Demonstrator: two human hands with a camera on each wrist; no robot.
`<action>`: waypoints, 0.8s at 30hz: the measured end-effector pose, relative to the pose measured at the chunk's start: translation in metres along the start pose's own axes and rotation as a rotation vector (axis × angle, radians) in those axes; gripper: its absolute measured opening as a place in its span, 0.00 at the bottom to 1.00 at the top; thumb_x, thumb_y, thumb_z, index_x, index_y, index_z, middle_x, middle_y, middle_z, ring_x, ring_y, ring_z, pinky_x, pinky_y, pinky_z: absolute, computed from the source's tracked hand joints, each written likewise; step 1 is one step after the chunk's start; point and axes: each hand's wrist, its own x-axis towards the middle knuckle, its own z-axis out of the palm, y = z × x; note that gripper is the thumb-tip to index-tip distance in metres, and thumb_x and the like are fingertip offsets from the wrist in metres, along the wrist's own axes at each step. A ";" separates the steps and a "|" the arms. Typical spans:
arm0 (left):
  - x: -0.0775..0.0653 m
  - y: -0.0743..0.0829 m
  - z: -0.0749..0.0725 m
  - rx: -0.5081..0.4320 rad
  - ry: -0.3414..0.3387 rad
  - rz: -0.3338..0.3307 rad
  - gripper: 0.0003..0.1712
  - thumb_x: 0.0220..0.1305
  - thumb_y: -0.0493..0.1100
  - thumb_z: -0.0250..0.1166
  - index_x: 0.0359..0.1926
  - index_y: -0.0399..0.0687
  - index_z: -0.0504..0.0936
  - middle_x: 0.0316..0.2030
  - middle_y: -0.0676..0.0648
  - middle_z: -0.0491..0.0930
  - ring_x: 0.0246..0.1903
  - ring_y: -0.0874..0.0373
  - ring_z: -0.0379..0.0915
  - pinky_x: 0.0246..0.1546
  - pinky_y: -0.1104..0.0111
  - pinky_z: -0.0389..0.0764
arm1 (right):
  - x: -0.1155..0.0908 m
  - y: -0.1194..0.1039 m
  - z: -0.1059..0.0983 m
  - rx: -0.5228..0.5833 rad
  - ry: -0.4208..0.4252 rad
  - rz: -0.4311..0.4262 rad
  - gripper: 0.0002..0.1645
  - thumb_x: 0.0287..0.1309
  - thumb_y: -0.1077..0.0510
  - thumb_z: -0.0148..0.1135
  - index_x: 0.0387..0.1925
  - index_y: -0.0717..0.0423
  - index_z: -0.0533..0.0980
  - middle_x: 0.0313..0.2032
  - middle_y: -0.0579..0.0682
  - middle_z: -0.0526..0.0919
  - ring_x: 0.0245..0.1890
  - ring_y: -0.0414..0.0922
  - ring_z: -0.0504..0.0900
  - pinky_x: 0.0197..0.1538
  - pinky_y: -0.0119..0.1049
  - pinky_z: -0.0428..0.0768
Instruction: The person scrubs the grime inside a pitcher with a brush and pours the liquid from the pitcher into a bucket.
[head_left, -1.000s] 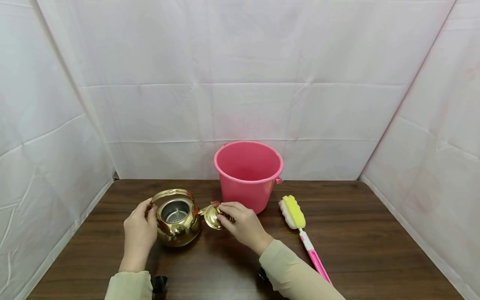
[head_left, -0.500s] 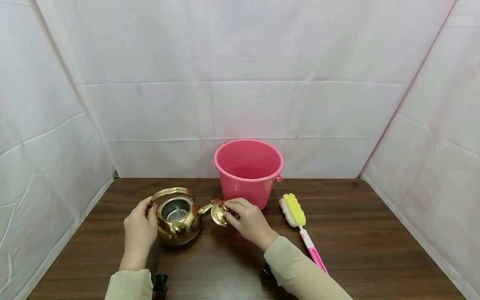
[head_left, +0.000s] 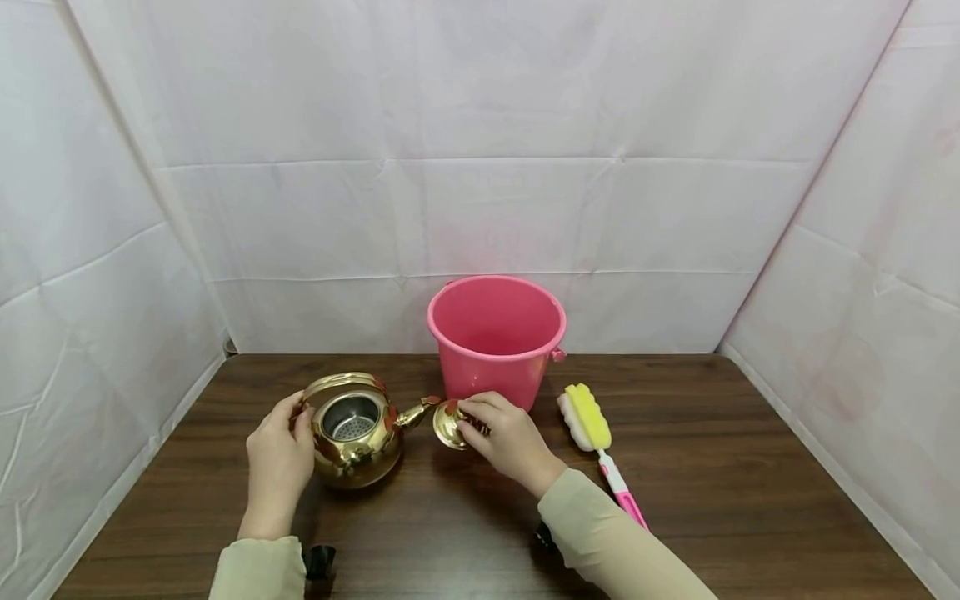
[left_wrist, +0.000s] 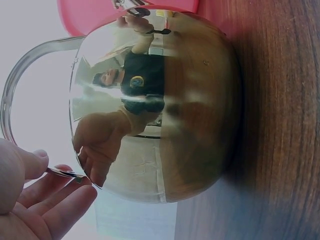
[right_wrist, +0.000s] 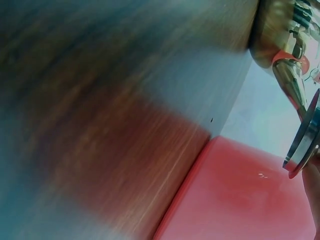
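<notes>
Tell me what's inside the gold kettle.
Inside the kettle is a metal strainer with a perforated bottom; whatever lies beneath it is hidden. The lid is off, held in the right hand.

Lid (right_wrist: 303, 142) partly outside right wrist view

Bright glare on the kettle (left_wrist: 157, 107)

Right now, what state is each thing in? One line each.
Kettle: upright on the table, uncovered
Kettle handle: raised, pinched by the left hand
Lid: off the kettle, held by the right hand
Pink bucket: upright, open-topped
Brush: lying on the table, handle end hidden by sleeve
</notes>
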 end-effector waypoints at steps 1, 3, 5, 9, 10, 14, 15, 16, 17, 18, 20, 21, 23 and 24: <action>0.000 0.000 0.000 0.000 -0.001 -0.001 0.14 0.63 0.30 0.58 0.49 0.27 0.77 0.39 0.28 0.81 0.38 0.35 0.78 0.35 0.46 0.78 | 0.000 0.000 0.000 -0.001 -0.003 0.005 0.15 0.47 0.61 0.73 0.40 0.59 0.83 0.38 0.49 0.83 0.41 0.41 0.81 0.43 0.28 0.81; 0.000 0.000 0.000 0.000 -0.002 -0.002 0.14 0.63 0.30 0.58 0.49 0.27 0.77 0.39 0.28 0.81 0.38 0.35 0.78 0.35 0.46 0.79 | -0.001 0.001 -0.001 -0.008 -0.009 0.011 0.15 0.47 0.61 0.72 0.40 0.59 0.83 0.38 0.49 0.83 0.40 0.40 0.81 0.42 0.28 0.81; 0.000 0.000 0.000 0.000 -0.002 -0.001 0.14 0.63 0.30 0.58 0.49 0.27 0.77 0.39 0.28 0.81 0.37 0.36 0.78 0.35 0.46 0.79 | -0.003 0.002 -0.002 -0.011 -0.019 0.022 0.15 0.47 0.61 0.72 0.40 0.59 0.83 0.38 0.48 0.83 0.40 0.40 0.81 0.41 0.28 0.81; 0.000 -0.001 0.001 -0.001 0.007 0.010 0.13 0.63 0.30 0.58 0.48 0.27 0.77 0.37 0.29 0.81 0.36 0.37 0.78 0.34 0.47 0.79 | -0.005 0.003 -0.003 -0.013 -0.041 0.042 0.14 0.48 0.61 0.71 0.40 0.58 0.83 0.39 0.48 0.83 0.39 0.39 0.81 0.40 0.28 0.81; 0.000 -0.001 0.001 -0.001 0.011 0.013 0.13 0.63 0.30 0.59 0.48 0.27 0.78 0.37 0.29 0.81 0.36 0.37 0.79 0.34 0.47 0.79 | -0.006 0.004 -0.003 -0.012 -0.049 0.047 0.14 0.48 0.60 0.71 0.40 0.57 0.83 0.39 0.47 0.83 0.39 0.39 0.81 0.40 0.28 0.81; 0.000 -0.001 0.001 -0.001 0.020 0.017 0.13 0.62 0.29 0.59 0.48 0.27 0.78 0.37 0.29 0.81 0.35 0.37 0.79 0.33 0.47 0.79 | -0.008 0.005 -0.005 -0.019 -0.062 0.051 0.14 0.49 0.60 0.70 0.40 0.57 0.83 0.39 0.47 0.82 0.37 0.38 0.81 0.37 0.26 0.80; 0.000 -0.001 0.001 0.000 0.020 0.016 0.13 0.62 0.29 0.59 0.48 0.27 0.78 0.37 0.29 0.81 0.35 0.37 0.79 0.33 0.47 0.79 | -0.009 0.005 -0.005 -0.021 -0.063 0.051 0.14 0.49 0.60 0.71 0.40 0.57 0.83 0.39 0.47 0.82 0.37 0.38 0.81 0.36 0.25 0.79; 0.000 -0.001 0.000 0.001 0.018 0.015 0.13 0.62 0.29 0.59 0.48 0.27 0.78 0.37 0.29 0.81 0.35 0.37 0.79 0.34 0.47 0.79 | -0.010 0.006 -0.005 -0.023 -0.064 0.049 0.14 0.49 0.60 0.71 0.40 0.57 0.83 0.38 0.47 0.82 0.36 0.38 0.80 0.36 0.25 0.79; 0.000 0.000 0.000 0.001 0.016 0.012 0.14 0.62 0.29 0.59 0.48 0.27 0.78 0.37 0.29 0.81 0.36 0.37 0.79 0.34 0.47 0.79 | -0.010 0.006 -0.005 -0.023 -0.064 0.048 0.14 0.49 0.60 0.71 0.40 0.57 0.83 0.38 0.47 0.82 0.36 0.38 0.80 0.36 0.25 0.79; 0.000 0.000 0.000 0.002 0.013 0.009 0.14 0.62 0.29 0.59 0.48 0.27 0.78 0.37 0.29 0.81 0.36 0.37 0.79 0.34 0.47 0.79 | -0.011 0.007 -0.005 -0.024 -0.066 0.049 0.14 0.48 0.60 0.71 0.40 0.58 0.83 0.38 0.48 0.82 0.36 0.38 0.81 0.36 0.26 0.79; 0.000 0.001 -0.001 0.003 0.008 0.004 0.14 0.62 0.30 0.59 0.49 0.27 0.78 0.37 0.29 0.81 0.36 0.37 0.79 0.34 0.47 0.79 | -0.011 0.008 -0.005 -0.026 -0.075 0.052 0.14 0.49 0.59 0.71 0.40 0.58 0.83 0.38 0.48 0.82 0.36 0.38 0.81 0.36 0.26 0.80; 0.000 0.001 -0.001 0.003 0.006 0.003 0.14 0.63 0.30 0.59 0.49 0.27 0.78 0.37 0.29 0.81 0.36 0.37 0.79 0.34 0.47 0.78 | -0.012 0.008 -0.006 -0.028 -0.080 0.054 0.14 0.49 0.59 0.71 0.40 0.58 0.83 0.38 0.48 0.82 0.37 0.39 0.81 0.37 0.27 0.80; 0.000 0.001 -0.001 0.002 0.004 0.003 0.14 0.63 0.30 0.59 0.49 0.27 0.77 0.37 0.29 0.81 0.36 0.37 0.78 0.34 0.47 0.78 | -0.012 0.008 -0.007 -0.028 -0.090 0.062 0.14 0.49 0.59 0.71 0.40 0.58 0.83 0.38 0.48 0.82 0.38 0.39 0.81 0.38 0.28 0.81; 0.000 0.002 -0.002 0.002 0.004 0.005 0.14 0.63 0.30 0.58 0.49 0.27 0.77 0.37 0.29 0.81 0.36 0.37 0.78 0.34 0.47 0.78 | -0.012 0.009 -0.007 -0.028 -0.096 0.067 0.14 0.49 0.59 0.71 0.40 0.58 0.83 0.38 0.48 0.82 0.38 0.39 0.81 0.39 0.29 0.81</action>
